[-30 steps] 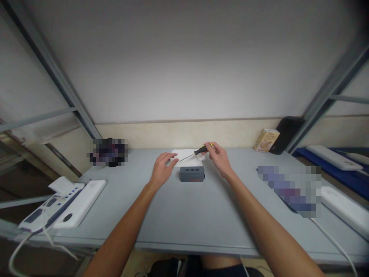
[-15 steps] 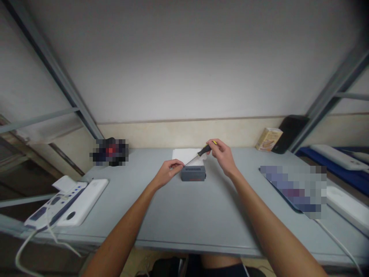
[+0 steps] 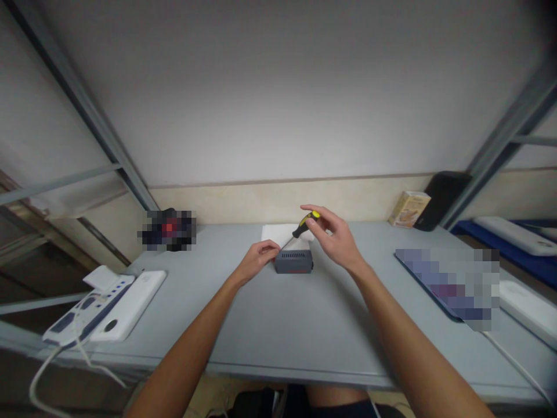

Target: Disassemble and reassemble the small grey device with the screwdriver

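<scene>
A small dark grey box [image 3: 294,266] with vent slots along its top sits on the grey desk [image 3: 300,325]. My right hand [image 3: 333,235] holds a black and yellow screwdriver [image 3: 304,224] by its handle, with the fingers partly spread around it. The shaft slants down to the left, its tip at the box's upper left corner. There my left hand [image 3: 260,258] has its fingers together against the box's left end; what they pinch, if anything, is too small to make out. White paper [image 3: 278,231] lies behind the box.
At the left are a power strip [image 3: 87,307] and a white flat device [image 3: 130,307]. A yellow carton [image 3: 409,209] and a black case [image 3: 441,200] stand at the back right. A blurred flat object [image 3: 439,284] lies at the right, and a blurred dark item [image 3: 169,229] back left.
My right hand has loosened its fingers around the screwdriver handle and turned, and more of the yellow end shows. The screwdriver stands a little steeper. My left hand stays at the box's corner.
</scene>
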Tool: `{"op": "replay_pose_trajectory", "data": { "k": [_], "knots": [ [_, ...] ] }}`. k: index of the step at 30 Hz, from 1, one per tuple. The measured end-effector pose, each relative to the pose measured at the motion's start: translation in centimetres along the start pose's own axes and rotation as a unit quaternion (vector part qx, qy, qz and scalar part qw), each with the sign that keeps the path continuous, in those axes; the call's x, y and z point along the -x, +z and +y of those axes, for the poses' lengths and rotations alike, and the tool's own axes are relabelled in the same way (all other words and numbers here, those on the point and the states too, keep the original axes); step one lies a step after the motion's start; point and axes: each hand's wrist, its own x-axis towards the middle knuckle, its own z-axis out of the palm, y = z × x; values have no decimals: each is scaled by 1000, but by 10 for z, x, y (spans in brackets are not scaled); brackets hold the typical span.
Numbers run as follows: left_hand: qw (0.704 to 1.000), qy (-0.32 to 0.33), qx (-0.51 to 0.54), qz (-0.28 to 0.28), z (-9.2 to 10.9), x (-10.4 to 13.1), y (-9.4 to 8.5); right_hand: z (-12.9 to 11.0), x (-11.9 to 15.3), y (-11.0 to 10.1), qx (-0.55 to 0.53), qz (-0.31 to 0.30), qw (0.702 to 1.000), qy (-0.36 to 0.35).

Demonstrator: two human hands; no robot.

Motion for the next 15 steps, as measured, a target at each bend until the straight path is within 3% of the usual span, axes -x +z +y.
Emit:
{"op": "replay_pose_trajectory", "data": {
  "k": [8,15],
  "knots": [
    [1000,3,12,3,1,0,2,-13,-1,16,11,-12,999,-41],
    [999,-2,36,-12,0,1,0,-21,-18,23,-36,-92,995,-3]
  ]
}}
